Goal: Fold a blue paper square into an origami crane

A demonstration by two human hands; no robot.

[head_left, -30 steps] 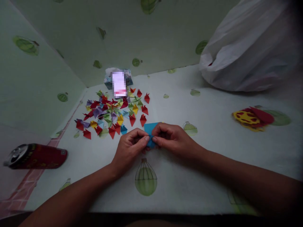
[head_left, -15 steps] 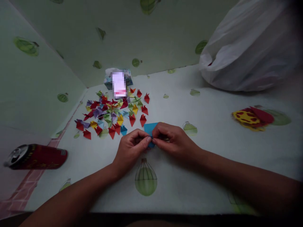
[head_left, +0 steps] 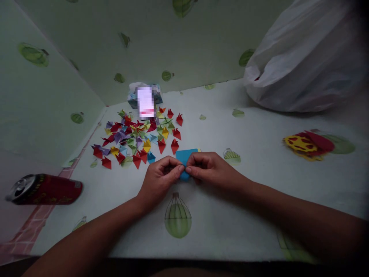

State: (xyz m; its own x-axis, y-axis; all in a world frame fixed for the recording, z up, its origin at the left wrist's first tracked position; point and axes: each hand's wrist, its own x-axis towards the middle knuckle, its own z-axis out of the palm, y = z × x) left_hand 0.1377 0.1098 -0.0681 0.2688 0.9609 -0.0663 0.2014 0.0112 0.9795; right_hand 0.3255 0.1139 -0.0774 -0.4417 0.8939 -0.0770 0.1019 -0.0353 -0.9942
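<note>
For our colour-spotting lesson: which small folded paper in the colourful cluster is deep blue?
The deep blue paper, beside the left hand and right of a red paper; the other blue papers are paler.

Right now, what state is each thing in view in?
Left hand: closed, pinching the blue piece
Right hand: closed, pinching too
Blue piece: folded, partly hidden by fingers
Blue sheet: flat, partly covered
Paper shapes: folded, scattered
Phone: screen lit, blurred
Tissue box: tissue sticking out
Bag: bulging, contents mostly hidden
Can: top looks opened
Cutouts: piled, overlapping
</note>
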